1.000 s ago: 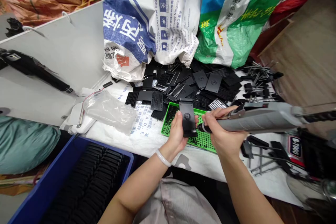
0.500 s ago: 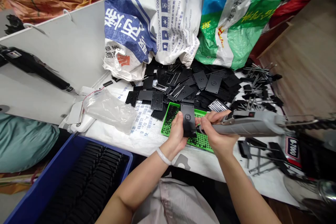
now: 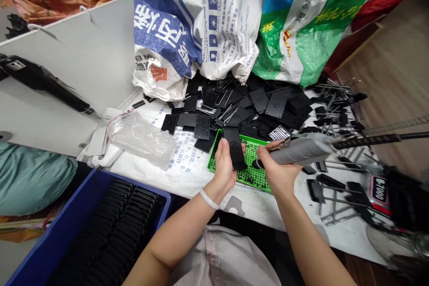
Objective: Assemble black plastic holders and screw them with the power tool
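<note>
My left hand (image 3: 224, 166) grips a flat black plastic plate (image 3: 233, 147) and holds it upright over a green tray (image 3: 248, 157) dotted with small dark bits. My right hand (image 3: 277, 169) is wrapped round a grey electric screwdriver (image 3: 303, 149). Its dark tip points left, close to the lower right edge of the plate. A black cable (image 3: 382, 138) runs off to the right from the tool. A white bangle sits on my left wrist.
A heap of black plates (image 3: 254, 107) lies behind the tray, below two woven sacks (image 3: 197, 27). Metal-pronged black parts (image 3: 335, 111) spread to the right. A clear plastic bag (image 3: 140, 138) lies left of the tray. A blue bin (image 3: 100, 232) of stacked black parts stands at lower left.
Both hands have shifted slightly left and up with the plate and the screwdriver. The screwdriver's body has tilted so its cable end points further up and right.
</note>
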`<state>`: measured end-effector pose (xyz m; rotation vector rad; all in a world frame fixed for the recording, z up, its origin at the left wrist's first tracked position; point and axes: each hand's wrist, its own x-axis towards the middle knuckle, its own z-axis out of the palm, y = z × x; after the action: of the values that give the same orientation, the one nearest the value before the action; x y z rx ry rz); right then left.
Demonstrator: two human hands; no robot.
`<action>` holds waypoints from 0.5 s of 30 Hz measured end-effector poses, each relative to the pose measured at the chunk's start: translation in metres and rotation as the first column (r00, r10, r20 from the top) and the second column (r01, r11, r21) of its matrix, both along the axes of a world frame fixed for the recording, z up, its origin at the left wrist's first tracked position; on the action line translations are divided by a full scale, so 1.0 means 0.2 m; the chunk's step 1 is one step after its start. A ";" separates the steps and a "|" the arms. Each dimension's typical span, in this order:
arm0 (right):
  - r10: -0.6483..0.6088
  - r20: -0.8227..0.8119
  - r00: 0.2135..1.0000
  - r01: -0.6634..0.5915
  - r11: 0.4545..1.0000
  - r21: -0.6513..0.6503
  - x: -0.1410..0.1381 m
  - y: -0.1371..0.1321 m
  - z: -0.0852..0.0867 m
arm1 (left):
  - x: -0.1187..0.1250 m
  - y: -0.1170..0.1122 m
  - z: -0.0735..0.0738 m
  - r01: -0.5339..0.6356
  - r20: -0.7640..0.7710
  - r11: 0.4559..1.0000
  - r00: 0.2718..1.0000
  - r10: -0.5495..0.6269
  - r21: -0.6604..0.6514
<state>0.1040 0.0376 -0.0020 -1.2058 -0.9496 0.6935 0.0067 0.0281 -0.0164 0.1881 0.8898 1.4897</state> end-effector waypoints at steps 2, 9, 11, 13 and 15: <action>-0.001 -0.049 0.999 0.001 1.000 -0.010 -0.01 0.00 0.01 | 0.00 0.00 0.00 -0.002 -0.003 1.000 1.000 0.002 -0.003; 0.007 0.086 0.996 -0.006 1.000 -0.015 0.00 -0.02 0.04 | 0.00 0.00 0.00 -0.009 -0.003 1.000 1.000 0.009 -0.003; 0.008 0.066 0.998 -0.010 0.999 0.031 0.01 -0.02 0.10 | 0.00 0.00 0.00 -0.001 0.020 1.000 1.000 0.001 0.012; 0.001 -0.003 1.000 -0.001 0.993 0.115 0.02 -0.03 0.19 | 0.01 -0.01 0.00 0.026 0.068 0.999 0.997 -0.028 0.037; 0.009 -0.042 0.999 -0.001 0.982 0.190 0.01 -0.05 0.29 | 0.03 -0.02 0.00 0.075 0.144 0.995 0.986 -0.084 0.064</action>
<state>0.1057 0.0279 0.0550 -1.0166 -0.9605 0.6152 0.0125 0.0240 -0.0159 0.1529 0.7138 1.4364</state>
